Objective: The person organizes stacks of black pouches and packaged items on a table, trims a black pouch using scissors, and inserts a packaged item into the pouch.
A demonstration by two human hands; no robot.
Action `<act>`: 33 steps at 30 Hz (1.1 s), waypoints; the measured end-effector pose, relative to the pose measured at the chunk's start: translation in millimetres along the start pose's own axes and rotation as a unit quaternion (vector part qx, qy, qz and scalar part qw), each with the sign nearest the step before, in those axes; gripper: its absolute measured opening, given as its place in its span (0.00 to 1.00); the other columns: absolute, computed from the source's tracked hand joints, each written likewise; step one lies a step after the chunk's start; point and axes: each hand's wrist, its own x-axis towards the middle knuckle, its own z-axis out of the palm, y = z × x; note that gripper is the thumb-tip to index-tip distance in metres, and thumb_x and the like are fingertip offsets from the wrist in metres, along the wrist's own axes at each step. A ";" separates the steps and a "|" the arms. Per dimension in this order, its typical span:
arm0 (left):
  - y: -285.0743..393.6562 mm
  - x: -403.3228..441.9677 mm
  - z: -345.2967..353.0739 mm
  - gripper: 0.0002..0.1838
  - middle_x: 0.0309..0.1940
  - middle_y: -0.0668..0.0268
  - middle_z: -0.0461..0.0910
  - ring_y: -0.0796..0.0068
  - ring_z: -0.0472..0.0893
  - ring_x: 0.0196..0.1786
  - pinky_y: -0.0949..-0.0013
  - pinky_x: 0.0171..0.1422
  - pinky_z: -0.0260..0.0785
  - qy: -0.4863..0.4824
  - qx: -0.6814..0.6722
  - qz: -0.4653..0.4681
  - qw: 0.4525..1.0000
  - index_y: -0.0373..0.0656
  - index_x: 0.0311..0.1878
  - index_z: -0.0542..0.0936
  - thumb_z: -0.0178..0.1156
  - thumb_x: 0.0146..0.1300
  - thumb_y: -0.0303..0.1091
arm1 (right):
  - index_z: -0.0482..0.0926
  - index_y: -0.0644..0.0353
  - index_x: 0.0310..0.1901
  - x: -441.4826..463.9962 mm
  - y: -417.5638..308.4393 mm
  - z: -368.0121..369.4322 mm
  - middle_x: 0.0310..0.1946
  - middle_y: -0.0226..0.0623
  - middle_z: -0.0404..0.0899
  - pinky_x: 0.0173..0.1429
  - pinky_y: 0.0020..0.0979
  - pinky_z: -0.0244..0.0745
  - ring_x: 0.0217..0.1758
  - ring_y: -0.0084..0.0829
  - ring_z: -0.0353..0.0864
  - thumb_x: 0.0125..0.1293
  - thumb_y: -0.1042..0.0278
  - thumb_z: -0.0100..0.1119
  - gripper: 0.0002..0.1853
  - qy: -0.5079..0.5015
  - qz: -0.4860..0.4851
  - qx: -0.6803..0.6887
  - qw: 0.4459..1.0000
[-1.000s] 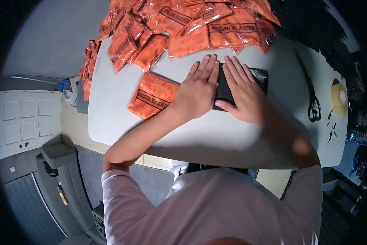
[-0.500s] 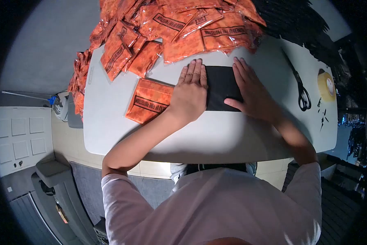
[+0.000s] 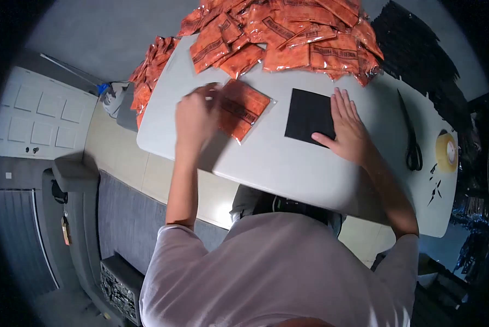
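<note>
Blurring at the edge of a wrapped orange packet (image 3: 245, 109), the left hand (image 3: 196, 116) is hiding its grip; I cannot tell whether it is holding on. The right hand (image 3: 349, 131) is resting open and flat, a black square (image 3: 308, 115) lying partly beneath it, looking unwrapped. Beyond both hands, many packets (image 3: 304, 38) are already lying wrapped and heaped.

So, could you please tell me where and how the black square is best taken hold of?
I'd pinch the black square by its left edge, coming in from the left with the left hand: it lies flat on the table, that edge is uncovered, and the right hand lies over part of its right edge.
</note>
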 end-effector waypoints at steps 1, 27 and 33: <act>-19.1 -3.7 4.4 0.19 0.41 0.51 0.89 0.51 0.89 0.39 0.55 0.48 0.80 0.000 0.003 -0.005 1.000 0.39 0.54 0.88 0.63 0.73 0.44 | 0.53 0.83 0.76 -1.8 -9.4 -1.9 0.81 0.69 0.48 0.87 0.56 0.42 0.87 0.61 0.43 0.68 0.30 0.60 0.59 -0.002 -0.005 0.003 1.000; 85.1 1.0 39.3 0.29 0.34 0.63 0.90 0.84 0.84 0.32 0.77 0.34 0.70 -0.309 -0.395 0.010 0.865 0.34 0.71 0.74 0.67 0.74 0.39 | 0.82 0.67 0.56 -0.3 1.2 -51.2 0.46 0.31 0.87 0.54 0.31 0.84 0.46 0.24 0.88 0.82 0.59 0.56 0.18 0.122 0.118 0.737 0.654; 124.7 -5.5 53.7 0.28 0.32 0.55 0.89 0.69 0.91 0.35 0.68 0.40 0.79 -0.353 -0.257 0.068 0.897 0.32 0.69 0.76 0.65 0.74 0.41 | 0.83 0.69 0.53 -38.6 76.9 -48.8 0.45 0.38 0.89 0.56 0.36 0.81 0.47 0.32 0.88 0.79 0.60 0.57 0.18 0.169 0.134 0.206 0.954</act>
